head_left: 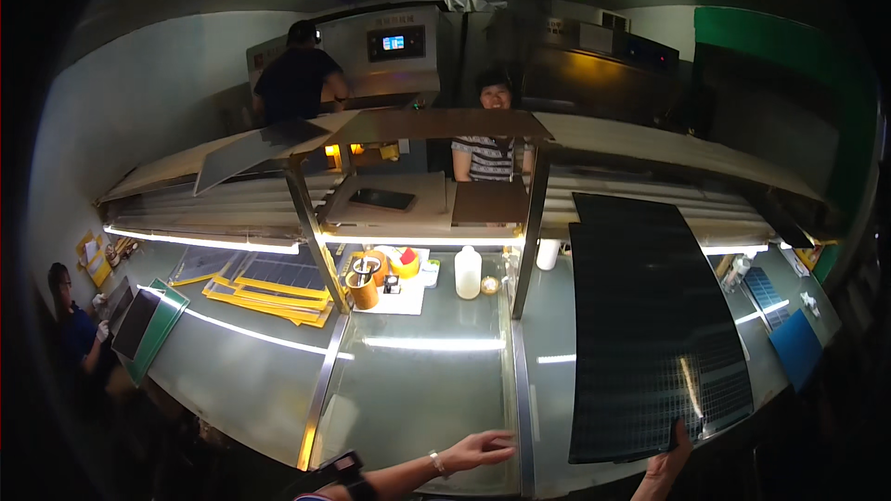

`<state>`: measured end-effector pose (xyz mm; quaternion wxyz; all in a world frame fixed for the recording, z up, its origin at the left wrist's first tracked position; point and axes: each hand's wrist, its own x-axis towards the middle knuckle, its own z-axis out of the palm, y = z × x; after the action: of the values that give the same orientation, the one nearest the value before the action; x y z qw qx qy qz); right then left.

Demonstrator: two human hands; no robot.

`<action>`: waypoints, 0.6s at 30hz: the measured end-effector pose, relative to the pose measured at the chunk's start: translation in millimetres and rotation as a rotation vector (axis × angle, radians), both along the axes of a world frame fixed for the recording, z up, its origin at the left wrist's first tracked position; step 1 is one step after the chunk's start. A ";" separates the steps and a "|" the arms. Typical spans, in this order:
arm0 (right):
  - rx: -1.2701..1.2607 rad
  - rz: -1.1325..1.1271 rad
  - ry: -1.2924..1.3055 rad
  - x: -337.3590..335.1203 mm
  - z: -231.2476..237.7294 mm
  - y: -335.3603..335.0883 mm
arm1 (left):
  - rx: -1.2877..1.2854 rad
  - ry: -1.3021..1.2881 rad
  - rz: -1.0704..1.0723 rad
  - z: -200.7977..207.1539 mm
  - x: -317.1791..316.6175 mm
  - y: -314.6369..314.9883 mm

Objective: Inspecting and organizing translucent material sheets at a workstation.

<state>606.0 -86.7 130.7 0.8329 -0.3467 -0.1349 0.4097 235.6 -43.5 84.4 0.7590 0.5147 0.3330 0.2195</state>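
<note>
My right hand (670,455) grips the lower right edge of a large dark sheet (650,315) with a fine grid pattern. The sheet stands tilted up over the right part of the bench, its top reaching the shelf. My left hand (480,450) is held over the bench front near a metal divider strip, fingers stretched out and holding nothing. A bracelet and a dark wrist device (348,470) are on the left arm. Behind the sheet, part of the bench is hidden.
The glass-topped bench (408,399) carries yellow-edged sheets (269,297), a white bottle (467,272), tape rolls (366,269) and a blue panel (796,350). A phone (382,199) lies on the shelf. Two people are beyond the bench; another sits at far left beside a green-edged panel (148,329).
</note>
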 end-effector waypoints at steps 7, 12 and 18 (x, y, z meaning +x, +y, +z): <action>-0.284 -0.160 -0.611 -50.1 -21.7 -136.5 | -0.575 -0.736 -0.225 40.6 53.6 -24.8; -0.314 -0.077 -0.042 -116.2 -73.7 -225.0 | -0.651 -0.812 -0.365 25.8 13.1 -85.6; -0.448 -0.088 -1.048 -241.1 -89.3 -294.8 | -0.786 -0.155 0.039 -38.3 -73.8 -138.4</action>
<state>364.9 -381.5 41.4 0.5771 -0.6770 -0.4253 0.1663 161.8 -182.0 46.1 0.9167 0.1604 0.3429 0.1280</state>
